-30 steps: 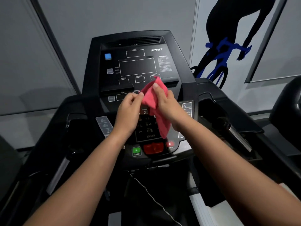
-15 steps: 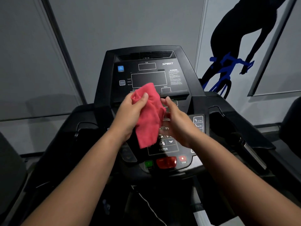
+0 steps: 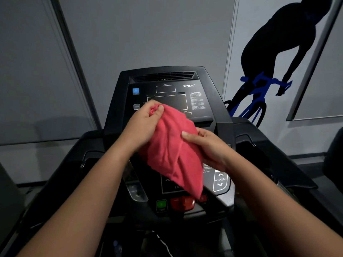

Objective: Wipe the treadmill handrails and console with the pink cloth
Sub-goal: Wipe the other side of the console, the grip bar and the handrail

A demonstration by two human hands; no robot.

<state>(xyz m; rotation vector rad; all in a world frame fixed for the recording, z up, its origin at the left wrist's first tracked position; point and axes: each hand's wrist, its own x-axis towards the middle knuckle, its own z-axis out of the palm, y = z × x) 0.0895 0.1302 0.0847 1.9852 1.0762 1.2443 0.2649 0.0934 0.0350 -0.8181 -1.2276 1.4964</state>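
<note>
I hold the pink cloth (image 3: 174, 151) above the console (image 3: 167, 101), left hand (image 3: 146, 121) pinching its top, right hand (image 3: 207, 147) gripping its side; no wiping looks started, I judge.

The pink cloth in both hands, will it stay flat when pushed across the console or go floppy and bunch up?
Probably floppy: the pink cloth hangs in soft folds below the left hand and right hand. It seems light, since a pinch at its top corner carries it. Pushed across the console, it would likely bunch unless pressed flat under the palm.
</note>
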